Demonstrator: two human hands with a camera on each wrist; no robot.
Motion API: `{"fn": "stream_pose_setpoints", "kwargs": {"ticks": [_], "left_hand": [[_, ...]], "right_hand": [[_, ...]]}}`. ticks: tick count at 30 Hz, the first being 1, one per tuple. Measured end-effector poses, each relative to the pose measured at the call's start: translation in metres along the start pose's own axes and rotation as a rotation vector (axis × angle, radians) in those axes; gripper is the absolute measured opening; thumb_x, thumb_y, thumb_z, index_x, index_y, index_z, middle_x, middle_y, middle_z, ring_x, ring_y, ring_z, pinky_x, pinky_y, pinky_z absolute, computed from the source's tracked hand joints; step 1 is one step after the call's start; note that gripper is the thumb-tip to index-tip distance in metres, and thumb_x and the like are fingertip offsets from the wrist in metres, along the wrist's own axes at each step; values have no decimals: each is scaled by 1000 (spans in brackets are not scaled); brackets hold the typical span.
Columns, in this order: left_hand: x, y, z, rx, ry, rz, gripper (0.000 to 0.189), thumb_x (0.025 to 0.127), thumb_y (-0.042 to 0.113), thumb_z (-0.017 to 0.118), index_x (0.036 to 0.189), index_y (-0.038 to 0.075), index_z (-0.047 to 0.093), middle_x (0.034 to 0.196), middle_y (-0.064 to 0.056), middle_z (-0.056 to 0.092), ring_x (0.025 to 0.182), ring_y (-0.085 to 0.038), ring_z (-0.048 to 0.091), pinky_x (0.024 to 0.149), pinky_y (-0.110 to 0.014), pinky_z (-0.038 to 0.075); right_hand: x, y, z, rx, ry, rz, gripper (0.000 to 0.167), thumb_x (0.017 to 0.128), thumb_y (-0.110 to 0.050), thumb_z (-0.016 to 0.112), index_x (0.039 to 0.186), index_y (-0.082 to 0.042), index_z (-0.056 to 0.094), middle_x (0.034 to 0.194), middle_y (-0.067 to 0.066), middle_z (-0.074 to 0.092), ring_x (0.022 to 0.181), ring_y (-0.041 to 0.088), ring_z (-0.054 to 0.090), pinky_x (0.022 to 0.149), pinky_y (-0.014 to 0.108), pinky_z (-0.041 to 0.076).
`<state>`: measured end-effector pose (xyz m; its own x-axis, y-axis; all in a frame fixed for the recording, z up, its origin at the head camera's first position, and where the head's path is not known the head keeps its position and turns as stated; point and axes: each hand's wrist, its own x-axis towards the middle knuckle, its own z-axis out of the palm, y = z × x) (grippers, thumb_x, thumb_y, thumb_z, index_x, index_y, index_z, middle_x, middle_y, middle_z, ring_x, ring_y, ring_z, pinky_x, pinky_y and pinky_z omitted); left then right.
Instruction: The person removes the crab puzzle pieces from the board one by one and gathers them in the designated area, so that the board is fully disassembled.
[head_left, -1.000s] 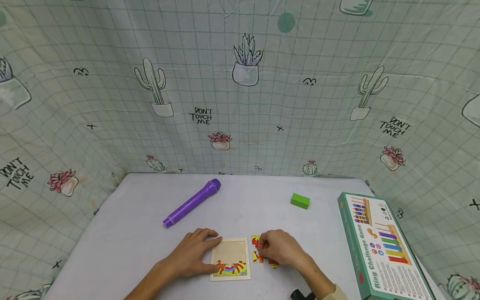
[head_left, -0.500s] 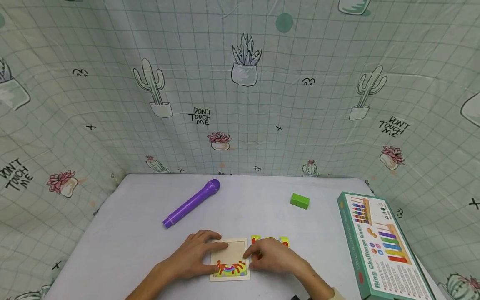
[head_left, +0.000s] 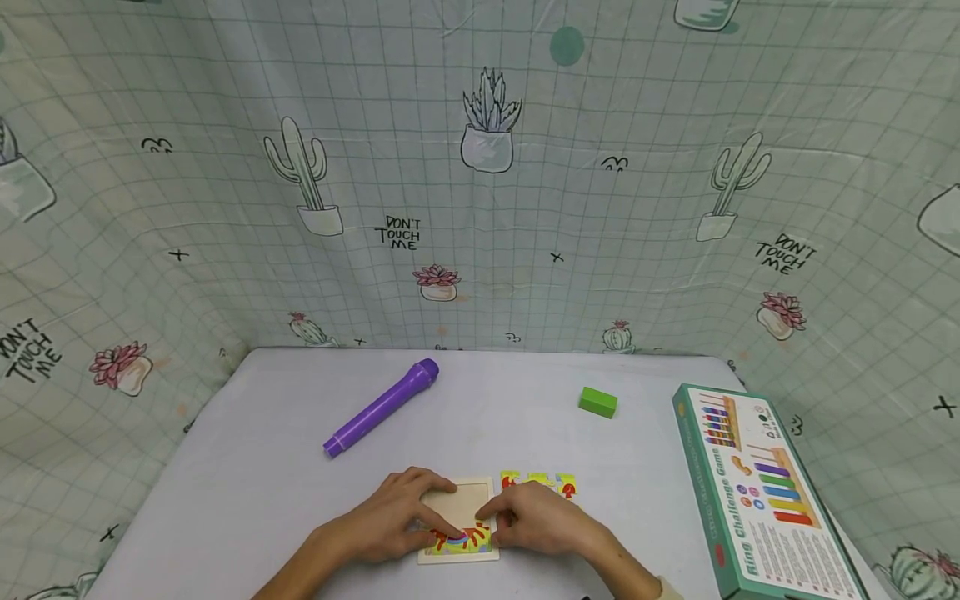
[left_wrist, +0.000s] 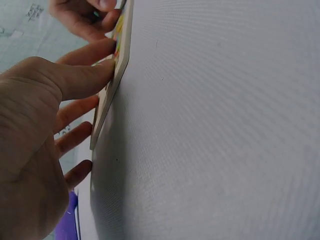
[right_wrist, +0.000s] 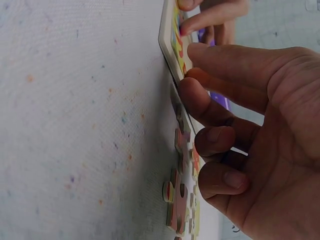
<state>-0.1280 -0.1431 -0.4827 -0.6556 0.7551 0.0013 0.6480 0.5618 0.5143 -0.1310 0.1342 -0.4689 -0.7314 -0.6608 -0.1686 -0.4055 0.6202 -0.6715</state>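
Note:
A jigsaw tray [head_left: 470,492] of pale wood lies at the table's near middle. Along its near side runs a row of colourful puzzle pieces [head_left: 459,545], and the far part shows bare wood. My left hand [head_left: 390,515] reaches in from the left, index fingertip on the row and thumb at the near-left rim. Its other fingers spread along the tray's edge in the left wrist view. From the right, my right hand [head_left: 543,521] touches the row's right end with thumb and index finger, the remaining fingers bent in loosely. Loose pieces [head_left: 567,485] lie beyond and partly under that hand.
A purple toy microphone [head_left: 382,408] lies at an angle at the back left. Farther right are a green block [head_left: 597,402] and a large green-and-white game box [head_left: 768,492]. A printed cloth [head_left: 555,208] hangs behind the table [head_left: 277,433].
My right hand has moved left from the loose pieces to the tray's right side. My left index finger has come down onto the row of pieces.

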Motion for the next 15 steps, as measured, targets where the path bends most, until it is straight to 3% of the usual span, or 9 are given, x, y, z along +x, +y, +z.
{"fn": "stream_pose_setpoints", "kwargs": {"ticks": [15], "left_hand": [[-2,2,-1,42,18,33,36,96,23,68,120,49,70,146,4,50,136,-23,39,106,-56,34]], "right_hand": [[5,-3,2,17,27,-25,15,87,-15,76,102,-16,77,67,-16,56,60,-4,49,59,18,43]]}}
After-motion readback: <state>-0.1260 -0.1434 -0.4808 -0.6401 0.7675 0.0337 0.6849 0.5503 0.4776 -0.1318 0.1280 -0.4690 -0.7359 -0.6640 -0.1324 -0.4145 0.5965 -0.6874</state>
